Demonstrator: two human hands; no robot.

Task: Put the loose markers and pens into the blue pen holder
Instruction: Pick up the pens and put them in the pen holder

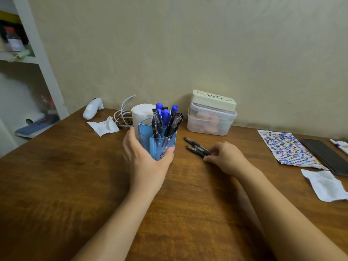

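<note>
The blue translucent pen holder (161, 144) stands upright on the wooden table (75, 176), with several blue markers (165, 115) and black pens (157, 121) sticking out of it. My left hand (145, 155) wraps around its near side. Just right of the holder, two or three black pens (195, 147) lie together on the table. My right hand (226, 157) rests on their near ends, fingers curled onto them; the pens still lie flat on the wood.
A white cup (141, 114) stands behind the holder, with a white cable (122, 112), crumpled tissue (104, 127) and white device (93, 110) to its left. Stacked plastic boxes (211, 117) sit at the wall. At right lie a sticker sheet (288, 149), black phone (327, 157), paper (323, 185) and another pen (339, 146).
</note>
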